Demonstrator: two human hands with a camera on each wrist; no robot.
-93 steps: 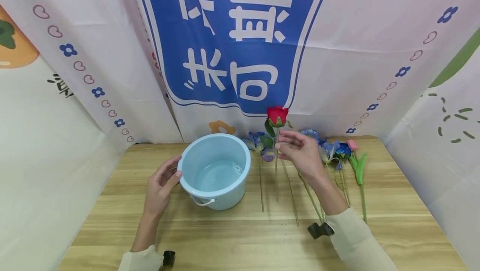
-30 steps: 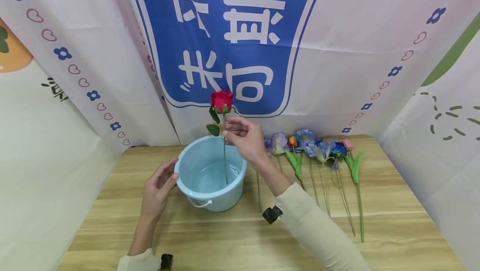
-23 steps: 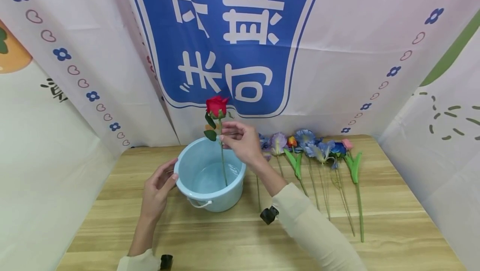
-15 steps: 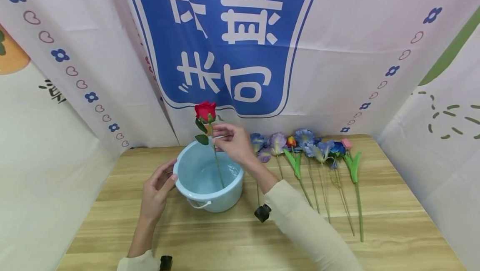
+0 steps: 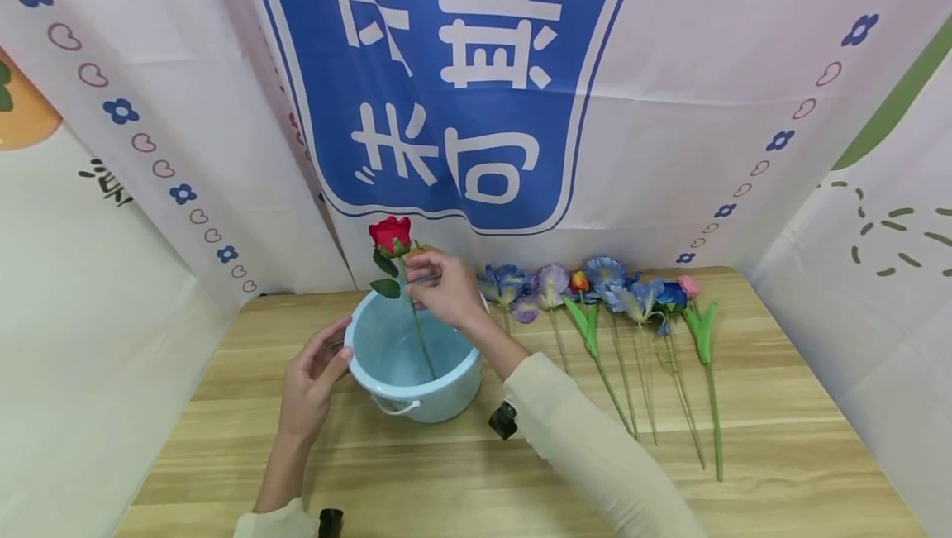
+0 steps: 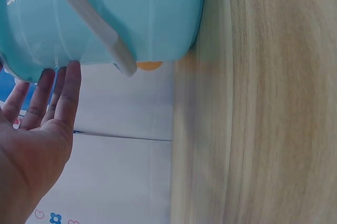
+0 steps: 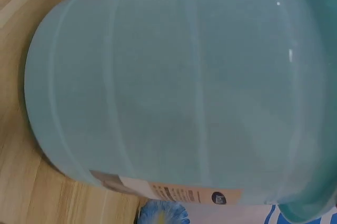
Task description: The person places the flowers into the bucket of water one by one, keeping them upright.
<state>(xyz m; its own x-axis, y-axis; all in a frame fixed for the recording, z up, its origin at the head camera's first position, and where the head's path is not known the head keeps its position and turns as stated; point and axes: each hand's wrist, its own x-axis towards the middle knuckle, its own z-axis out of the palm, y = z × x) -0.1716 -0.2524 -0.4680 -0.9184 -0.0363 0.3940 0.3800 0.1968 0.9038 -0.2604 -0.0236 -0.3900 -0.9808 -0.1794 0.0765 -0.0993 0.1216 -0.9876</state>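
Note:
My right hand (image 5: 445,286) pinches the stem of a red rose (image 5: 390,235) above the light blue bucket (image 5: 439,397). The rose leans left, its green stem reaching down inside the bucket. At the bucket's left side, my left hand (image 5: 312,373) holds the rim, thumb at the lip. Seen in the left wrist view, the fingers (image 6: 66,100) reach to the outer wall near a white handle (image 6: 97,24). The right wrist view is filled by the bucket's side (image 7: 158,87) with a paper label (image 7: 179,191); neither my right hand nor the rose shows there.
On the wooden table (image 5: 461,480), right of the bucket, several artificial flowers lie in a row: blue irises (image 5: 506,283), a pale purple iris (image 5: 552,283), an orange tulip (image 5: 578,280), a pink one (image 5: 688,285). A printed cloth (image 5: 669,149) hangs behind.
My right hand has carried the rose leftward from among the flowers to over the bucket, then lowered and tilted it with its stem inside. The left hand keeps its place at the rim.

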